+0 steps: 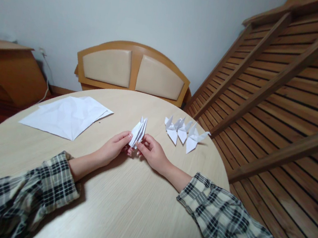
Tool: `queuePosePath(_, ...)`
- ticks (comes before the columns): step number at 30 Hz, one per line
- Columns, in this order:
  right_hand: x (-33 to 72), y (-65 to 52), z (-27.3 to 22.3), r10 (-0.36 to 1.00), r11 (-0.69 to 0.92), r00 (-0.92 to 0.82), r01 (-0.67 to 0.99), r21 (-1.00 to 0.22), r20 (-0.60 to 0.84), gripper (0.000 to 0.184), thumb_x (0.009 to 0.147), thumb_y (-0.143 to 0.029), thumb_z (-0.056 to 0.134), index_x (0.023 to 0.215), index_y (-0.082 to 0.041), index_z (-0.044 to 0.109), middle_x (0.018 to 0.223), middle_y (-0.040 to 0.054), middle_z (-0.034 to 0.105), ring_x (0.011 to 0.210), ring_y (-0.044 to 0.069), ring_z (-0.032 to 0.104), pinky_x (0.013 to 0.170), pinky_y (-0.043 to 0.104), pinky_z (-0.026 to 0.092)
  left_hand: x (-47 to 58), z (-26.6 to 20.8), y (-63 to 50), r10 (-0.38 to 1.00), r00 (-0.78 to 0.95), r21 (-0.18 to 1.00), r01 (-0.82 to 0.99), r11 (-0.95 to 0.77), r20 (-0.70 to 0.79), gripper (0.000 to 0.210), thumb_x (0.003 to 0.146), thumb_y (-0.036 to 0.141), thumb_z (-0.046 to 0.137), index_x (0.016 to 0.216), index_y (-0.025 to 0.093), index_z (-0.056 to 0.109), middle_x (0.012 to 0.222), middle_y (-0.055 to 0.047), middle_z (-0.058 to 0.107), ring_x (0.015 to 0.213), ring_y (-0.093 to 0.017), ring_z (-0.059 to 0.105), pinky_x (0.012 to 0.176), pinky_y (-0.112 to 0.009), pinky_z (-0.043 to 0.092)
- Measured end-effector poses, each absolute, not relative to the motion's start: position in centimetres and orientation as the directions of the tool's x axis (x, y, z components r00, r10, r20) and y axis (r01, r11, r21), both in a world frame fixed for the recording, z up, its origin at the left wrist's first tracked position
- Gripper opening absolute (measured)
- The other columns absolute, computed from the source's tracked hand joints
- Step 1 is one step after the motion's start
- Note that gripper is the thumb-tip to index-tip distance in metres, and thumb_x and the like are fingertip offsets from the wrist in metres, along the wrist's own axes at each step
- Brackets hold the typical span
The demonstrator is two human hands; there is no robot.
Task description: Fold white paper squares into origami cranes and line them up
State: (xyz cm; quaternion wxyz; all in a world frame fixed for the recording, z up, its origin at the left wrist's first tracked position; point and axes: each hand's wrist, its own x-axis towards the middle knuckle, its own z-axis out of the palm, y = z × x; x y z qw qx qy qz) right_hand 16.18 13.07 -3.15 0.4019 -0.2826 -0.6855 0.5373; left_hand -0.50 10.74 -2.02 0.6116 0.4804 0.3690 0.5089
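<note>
A small piece of folded white paper [139, 132], narrow and layered with pointed tips at the top, is held upright over the middle of the round table [132, 211]. My left hand [115, 146] pinches its left side between thumb and fingers. On the other side, my right hand [153, 153] grips the lower right edge, thumb in front. Some fingertips are partly hidden beneath the paper. To the right stand several folded white paper cranes [192, 139] with wings spread, close together.
Creased white paper sheets [72, 115] lie stacked at the table's left. Beyond the far edge is a padded wooden headboard [135, 69]. A slatted wooden frame [286, 95] leans along the right side, and a wooden desk [10, 67] stands at the far left.
</note>
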Motion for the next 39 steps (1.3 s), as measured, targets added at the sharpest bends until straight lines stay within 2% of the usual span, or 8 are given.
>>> queuePosePath(6,16.22,13.07,-3.2,0.817,0.323,-0.499,-0.018,-0.946,0.288,0.027,0.088,-0.045,0.063,0.093,-0.019,0.055,0.076,-0.0013,0.057,0.063,0.011,0.054,0.055,0.025,0.044,-0.68,-2.23,10.83,0.985,0.169,0.971,-0.237,0.005,0.036,0.043,0.08,0.044,0.072,0.108,0.019,0.05,0.075,0.002,0.066,0.058,-0.012,0.06,0.058,-0.025,0.051)
queuePosePath(11,16.16,12.95,-3.01,0.815,0.324,-0.507,-0.002,-0.946,0.28,0.025,0.087,-0.042,0.062,0.092,-0.019,0.055,0.074,-0.0021,0.055,0.06,0.01,0.051,0.053,0.025,0.042,-0.79,-2.53,11.0,0.981,0.148,0.964,-0.252,-0.084,0.125,0.039,0.08,0.038,0.074,0.095,0.023,0.042,0.07,0.007,0.06,0.054,-0.009,0.057,0.053,-0.02,0.046)
queuePosePath(19,16.21,13.18,-3.25,0.821,0.369,-0.475,0.017,-0.929,0.317,0.019,0.089,-0.037,0.059,0.088,-0.019,0.055,0.072,-0.0024,0.054,0.059,0.01,0.05,0.052,0.025,0.04,-0.67,-2.41,10.88,0.979,0.183,0.965,-0.258,-0.04,0.089,0.026,0.08,0.035,0.071,0.088,0.018,0.052,0.071,0.003,0.06,0.058,-0.008,0.054,0.058,-0.021,0.045)
queuePosePath(28,16.36,13.64,-3.52,0.834,0.363,-0.449,0.008,-0.932,0.321,0.02,0.091,-0.039,0.057,0.089,-0.019,0.057,0.072,-0.0015,0.057,0.062,0.011,0.054,0.056,0.025,0.043,-0.63,-1.91,10.83,0.983,0.168,0.977,-0.209,-0.034,0.07,0.04,0.084,0.054,0.063,0.094,0.016,0.061,0.091,-0.003,0.061,0.081,-0.016,0.06,0.063,-0.027,0.056)
queuePosePath(33,16.28,13.54,-3.2,0.843,0.358,-0.437,0.021,-0.933,0.314,0.022,0.09,-0.04,0.057,0.086,-0.019,0.057,0.073,-0.0018,0.056,0.062,0.011,0.054,0.057,0.025,0.044,-0.64,-1.68,10.82,0.974,0.212,0.984,-0.171,-0.049,0.085,0.037,0.074,0.041,0.078,0.091,0.016,0.056,0.089,-0.003,0.064,0.079,-0.015,0.063,0.063,-0.026,0.057)
queuePosePath(39,16.29,13.45,-3.12,0.854,0.337,-0.433,0.04,-0.941,0.287,0.023,0.089,-0.043,0.057,0.086,-0.019,0.056,0.07,-0.0023,0.055,0.057,0.011,0.051,0.052,0.024,0.041,-0.74,-1.94,10.81,0.972,0.209,0.978,-0.199,-0.062,0.104,0.032,0.076,0.038,0.077,0.088,0.017,0.056,0.088,-0.003,0.066,0.076,-0.014,0.065,0.063,-0.026,0.058)
